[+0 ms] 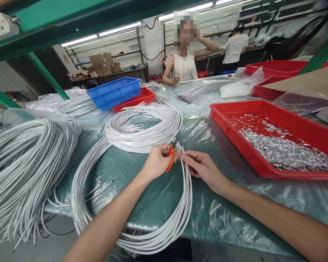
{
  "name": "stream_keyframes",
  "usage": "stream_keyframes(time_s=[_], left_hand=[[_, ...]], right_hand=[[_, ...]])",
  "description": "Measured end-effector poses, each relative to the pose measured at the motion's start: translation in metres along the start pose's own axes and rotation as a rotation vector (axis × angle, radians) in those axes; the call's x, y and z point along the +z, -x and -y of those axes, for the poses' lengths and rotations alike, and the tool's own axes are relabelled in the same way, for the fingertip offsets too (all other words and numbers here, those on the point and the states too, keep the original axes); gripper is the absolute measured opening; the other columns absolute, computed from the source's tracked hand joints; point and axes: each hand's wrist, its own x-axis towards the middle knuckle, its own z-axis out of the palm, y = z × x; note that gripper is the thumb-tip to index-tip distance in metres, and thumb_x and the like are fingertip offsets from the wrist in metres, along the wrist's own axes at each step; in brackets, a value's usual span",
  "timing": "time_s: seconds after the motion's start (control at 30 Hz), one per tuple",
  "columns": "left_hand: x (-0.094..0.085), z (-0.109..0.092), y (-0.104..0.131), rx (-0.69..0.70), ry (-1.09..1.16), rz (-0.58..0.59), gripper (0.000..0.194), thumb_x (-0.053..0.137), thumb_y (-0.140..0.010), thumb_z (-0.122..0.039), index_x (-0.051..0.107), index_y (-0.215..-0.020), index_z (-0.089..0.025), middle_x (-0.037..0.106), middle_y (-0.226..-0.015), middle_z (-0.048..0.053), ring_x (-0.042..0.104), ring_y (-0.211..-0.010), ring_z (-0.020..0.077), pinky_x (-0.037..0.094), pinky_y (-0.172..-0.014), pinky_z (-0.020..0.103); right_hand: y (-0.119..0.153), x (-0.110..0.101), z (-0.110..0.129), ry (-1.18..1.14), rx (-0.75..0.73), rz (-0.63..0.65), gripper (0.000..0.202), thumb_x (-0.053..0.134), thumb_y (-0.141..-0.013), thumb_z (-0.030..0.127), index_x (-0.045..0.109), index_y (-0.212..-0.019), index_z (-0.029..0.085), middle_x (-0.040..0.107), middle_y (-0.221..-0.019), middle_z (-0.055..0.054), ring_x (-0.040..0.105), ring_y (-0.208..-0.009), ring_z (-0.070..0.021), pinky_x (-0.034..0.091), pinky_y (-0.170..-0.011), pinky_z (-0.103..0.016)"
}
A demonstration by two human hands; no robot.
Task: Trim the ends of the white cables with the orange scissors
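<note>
My left hand (159,160) is closed around scissors with orange handles (170,163), their dark blades pointing up and away over the cables. Beside it, my right hand (205,168) pinches a white cable at the right side of a large loose coil of white cables (188,196). The fingertips of both hands nearly meet there. Just beyond them lies a second, tighter coil of white cables (142,142), overlapping the large coil. The large coil hangs a little over the near table edge. Exactly how many strands the right fingers grip is hidden.
A thick bundle of grey-white cables (30,171) drapes over the left edge. At right stands a red tray (235,160) of small silvery metal pieces. A blue bin (114,94) rests against a red bin (147,96) behind the coils. Across the table sits a person (184,69); green frame beams cross overhead.
</note>
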Motion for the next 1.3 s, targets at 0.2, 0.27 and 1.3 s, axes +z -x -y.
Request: stream_keyframes(time_s=[0.2,0.27,1.3], left_hand=[[0.001,-0.001,-0.001,-0.012,0.026,-0.038,0.039,0.074,-0.073,-0.046,0.055,-0.067,-0.013,0.054,-0.057,-0.003,0.047,-0.051,0.0061,0.038,-0.052,0.02],[0.001,-0.003,-0.001,-0.045,0.058,-0.039,0.039,0.076,-0.071,-0.046,0.056,-0.067,-0.013,0.055,-0.056,-0.003,0.049,-0.05,0.0062,0.04,-0.051,0.02],[-0.002,0.005,0.001,0.07,-0.381,-0.111,0.04,0.061,-0.079,-0.044,0.043,-0.057,-0.016,0.038,-0.054,-0.005,0.031,-0.053,0.0068,0.024,-0.052,0.023]], right_hand=[[0.0,-0.001,0.003,0.074,-0.036,-0.024,0.04,0.07,-0.076,0.053,0.06,-0.063,0.016,0.042,-0.055,0.004,0.03,-0.049,-0.0071,0.02,-0.045,-0.023],[0.001,-0.001,0.005,0.122,-0.085,-0.017,0.04,0.069,-0.078,0.051,0.06,-0.06,0.016,0.045,-0.055,0.003,0.032,-0.05,-0.0078,0.023,-0.046,-0.024],[-0.004,-0.022,0.011,0.368,-0.103,-0.213,0.044,0.057,-0.086,0.054,0.054,-0.062,0.018,0.035,-0.054,0.005,0.03,-0.049,-0.0097,0.023,-0.048,-0.026]])
